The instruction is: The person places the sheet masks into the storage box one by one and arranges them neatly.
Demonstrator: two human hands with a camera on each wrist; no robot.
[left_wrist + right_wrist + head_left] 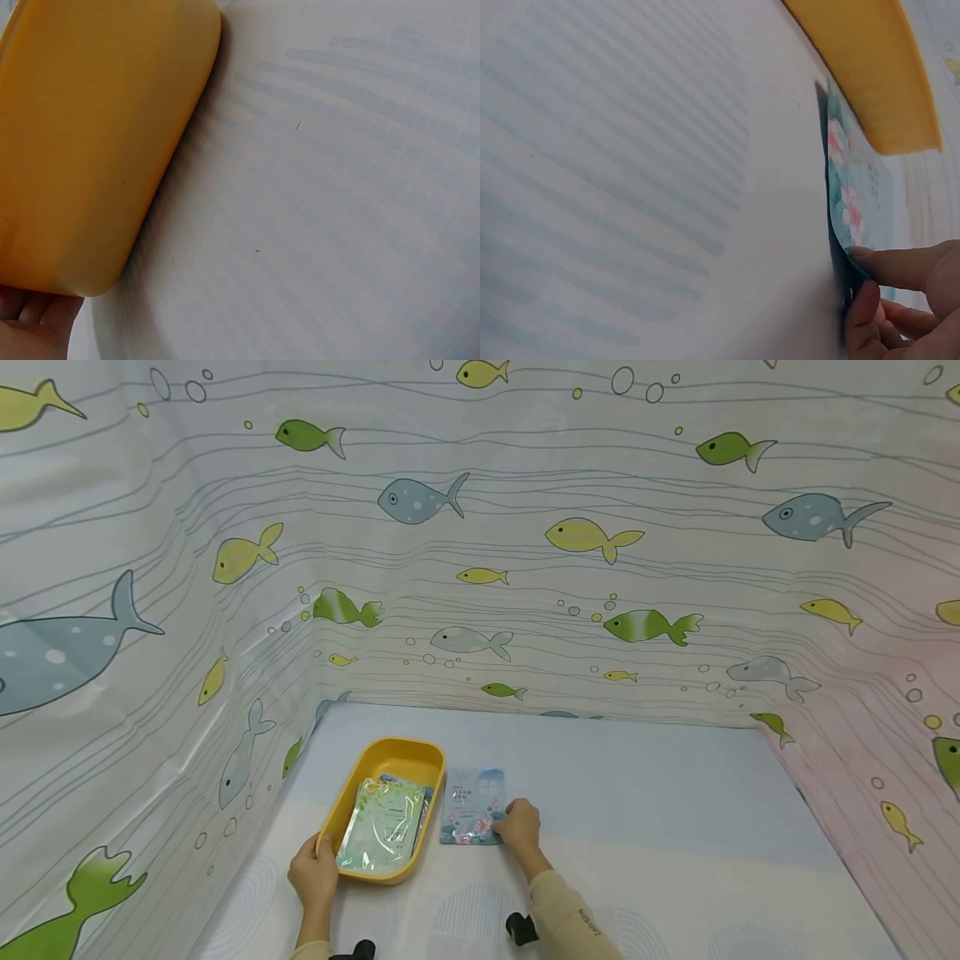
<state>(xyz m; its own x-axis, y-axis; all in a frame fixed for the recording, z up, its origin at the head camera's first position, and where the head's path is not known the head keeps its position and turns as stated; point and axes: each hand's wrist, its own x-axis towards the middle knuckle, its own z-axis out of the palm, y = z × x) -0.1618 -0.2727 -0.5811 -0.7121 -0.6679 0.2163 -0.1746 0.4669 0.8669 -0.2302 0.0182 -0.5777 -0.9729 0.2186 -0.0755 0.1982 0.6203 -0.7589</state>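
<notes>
My left hand [314,872] grips the near left corner of a yellow tray [405,749], its thumb at the rim. The tray's outer wall fills much of the left wrist view, with fingers [45,319] behind its lower end. Inside lies a green face mask packet [384,827] over at least one bluish packet [429,802]. To the right of the tray, a light blue face mask packet [471,806] with pink flowers lies on the table. My right hand [521,827] pinches that packet's right edge between thumb and fingers; in the right wrist view its near edge stands slightly off the surface.
The pale table [675,810] has faint striped arc patterns. Fish-printed sheeting [525,602] walls it at the back and both sides. Black wrist-camera parts [521,929] show near the right sleeve [567,914] and at the bottom edge.
</notes>
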